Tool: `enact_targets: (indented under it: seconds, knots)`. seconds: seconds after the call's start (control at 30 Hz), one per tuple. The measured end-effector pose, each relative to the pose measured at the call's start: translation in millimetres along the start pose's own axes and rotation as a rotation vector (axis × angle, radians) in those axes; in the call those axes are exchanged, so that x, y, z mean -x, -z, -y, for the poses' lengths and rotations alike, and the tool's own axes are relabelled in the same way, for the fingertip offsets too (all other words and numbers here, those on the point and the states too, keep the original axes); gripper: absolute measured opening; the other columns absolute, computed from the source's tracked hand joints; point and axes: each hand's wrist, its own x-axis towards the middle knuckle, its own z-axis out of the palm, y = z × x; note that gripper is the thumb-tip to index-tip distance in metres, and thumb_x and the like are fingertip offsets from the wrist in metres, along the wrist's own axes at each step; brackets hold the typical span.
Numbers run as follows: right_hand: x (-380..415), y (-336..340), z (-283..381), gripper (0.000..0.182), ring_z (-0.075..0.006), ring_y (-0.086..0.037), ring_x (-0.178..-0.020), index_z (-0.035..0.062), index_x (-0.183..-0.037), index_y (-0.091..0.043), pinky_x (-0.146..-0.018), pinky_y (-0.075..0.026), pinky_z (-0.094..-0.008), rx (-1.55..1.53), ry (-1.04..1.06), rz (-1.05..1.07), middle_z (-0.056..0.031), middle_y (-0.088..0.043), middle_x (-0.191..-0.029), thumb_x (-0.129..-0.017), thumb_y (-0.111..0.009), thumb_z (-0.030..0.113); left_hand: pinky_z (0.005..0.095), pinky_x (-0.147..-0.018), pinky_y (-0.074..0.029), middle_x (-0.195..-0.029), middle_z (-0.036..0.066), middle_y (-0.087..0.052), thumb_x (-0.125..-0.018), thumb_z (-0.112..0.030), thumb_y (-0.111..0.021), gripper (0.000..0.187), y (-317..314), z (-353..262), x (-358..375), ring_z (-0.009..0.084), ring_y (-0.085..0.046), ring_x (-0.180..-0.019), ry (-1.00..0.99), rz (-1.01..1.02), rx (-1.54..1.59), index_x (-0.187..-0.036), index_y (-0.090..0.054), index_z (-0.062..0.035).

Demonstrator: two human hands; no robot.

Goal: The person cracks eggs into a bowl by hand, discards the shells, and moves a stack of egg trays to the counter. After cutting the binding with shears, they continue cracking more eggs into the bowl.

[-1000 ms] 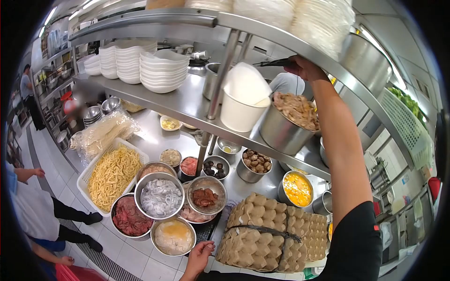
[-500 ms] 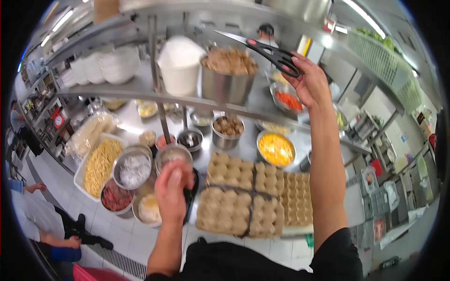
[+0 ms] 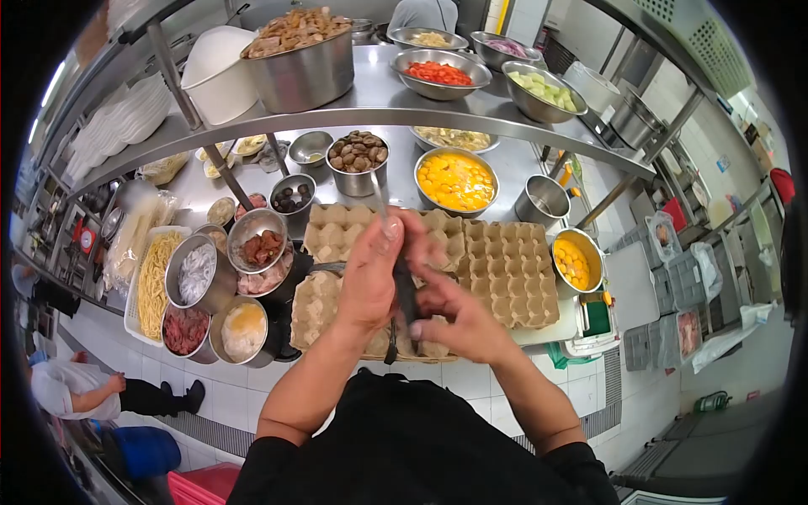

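Note:
In front of my chest, both hands are together on a pair of scissors (image 3: 406, 290) with black handles, the blade pointing up and away from me. My left hand (image 3: 370, 273) is closed round it near the blade, thumb along the metal. My right hand (image 3: 454, 316) grips the dark handle, its thumb near the lower end; some fingers are blurred. Directly below lie cardboard egg trays (image 3: 316, 307), bound with a black strap (image 3: 391, 343) and partly hidden by my hands. Another egg tray (image 3: 509, 273) sits to their right.
Beyond the trays stand a bowl of egg yolks (image 3: 456, 181) and a pot of mushrooms (image 3: 358, 156). A pot with yolks (image 3: 576, 263) is on the right. Noodles (image 3: 160, 286) and several food pots are left. A metal shelf (image 3: 396, 118) crosses ahead. A person (image 3: 84, 387) stands lower left.
My right hand has brought the scissors down from the upper shelf to above the egg trays. My left hand has moved right and closed on them. The view has tilted downward.

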Motion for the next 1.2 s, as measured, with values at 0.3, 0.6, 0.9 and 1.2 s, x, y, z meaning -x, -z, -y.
enact_targets:
  seconds: [0.3, 0.6, 0.9, 1.2]
  knots:
    - [74, 73, -35, 0.077, -0.0178, -0.057, -0.076, 0.0040, -0.140, -0.043, -0.069, -0.047, -0.0335, -0.425, -0.127, -0.040, -0.0070, -0.056, -0.093, -0.091, -0.059, 0.061, 0.0421, -0.092, -0.046, -0.106, 0.011, -0.061, -0.084, -0.023, -0.068, 0.036, 57, 22, 2, 0.0317, -0.053, -0.106, -0.122, 0.433, -1.793, -0.116, -0.065, -0.0069]
    - [91, 64, -20, 0.083, -0.0162, -0.062, -0.080, 0.0064, -0.145, -0.038, -0.064, -0.057, -0.0331, -0.402, -0.716, 0.241, -0.0032, -0.055, -0.086, -0.092, -0.045, 0.070, 0.0431, -0.088, -0.047, -0.108, 0.010, -0.058, -0.085, -0.022, -0.066, 0.024, 59, 13, 1, 0.0315, -0.054, -0.103, -0.032, 0.459, -1.846, -0.104, -0.065, -0.0068]
    - [66, 61, -20, 0.086, -0.0156, -0.062, -0.079, 0.0056, -0.143, -0.039, -0.061, -0.057, -0.0327, -0.392, -0.774, 0.248, -0.0031, -0.055, -0.085, -0.091, -0.044, 0.074, 0.0401, -0.082, -0.046, -0.107, 0.012, -0.053, -0.084, -0.012, -0.066, 0.018, 83, 22, -13, 0.0318, -0.055, -0.096, 0.092, 0.361, -1.383, -0.098, -0.060, -0.0020]
    - [18, 47, -28, 0.078, -0.0127, -0.054, -0.063, 0.0069, -0.130, -0.050, -0.049, -0.043, -0.0241, -0.460, -0.761, 0.083, 0.0004, -0.051, -0.072, -0.091, -0.041, 0.074, 0.0356, -0.075, -0.043, -0.090, 0.011, -0.051, -0.086, -0.009, -0.064, 0.016, 84, 31, -8, 0.0270, -0.054, -0.085, 0.039, 0.308, -1.210, -0.096, -0.057, 0.0003]
